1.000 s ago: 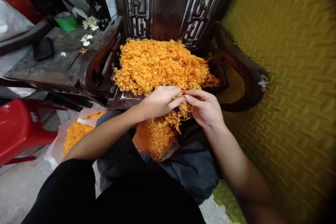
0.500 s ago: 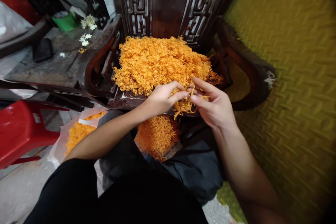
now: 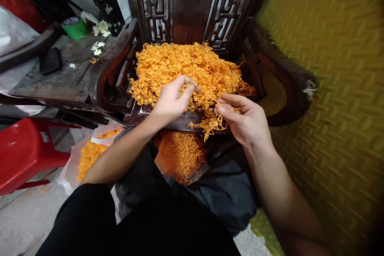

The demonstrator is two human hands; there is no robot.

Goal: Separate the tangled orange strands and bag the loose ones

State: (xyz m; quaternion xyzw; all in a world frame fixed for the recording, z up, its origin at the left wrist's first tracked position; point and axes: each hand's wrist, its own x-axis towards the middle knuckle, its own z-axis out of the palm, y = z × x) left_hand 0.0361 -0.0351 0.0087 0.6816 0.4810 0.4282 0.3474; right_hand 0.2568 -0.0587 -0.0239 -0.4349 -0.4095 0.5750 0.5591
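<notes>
A heaped pile of curly orange strands (image 3: 177, 62) covers the seat of a dark carved wooden chair (image 3: 192, 12). Over the pile's front part is my left hand (image 3: 172, 100), its fingers curled and thumb drawn in; what they pinch, if anything, I cannot make out. My right hand (image 3: 250, 122), by the seat's front right edge, pinches a branching orange strand cluster (image 3: 211, 126) between thumb and fingers. That cluster hangs down to the left of the fingertips, at the seat's edge. The two hands are apart.
Below the seat, between the knees, sits more orange stringy material (image 3: 181, 156). A whitish bag (image 3: 70, 170) of orange pieces stands left, beside a red plastic stool (image 3: 27, 148). White flowers (image 3: 97, 48) and green tape (image 3: 74, 28) lie on another wooden seat. A yellow textured surface (image 3: 336, 88) rises at right.
My left hand has moved away from the right one, up and left over the pile. My right hand stays almost in place with the strand cluster, which now hangs more freely.
</notes>
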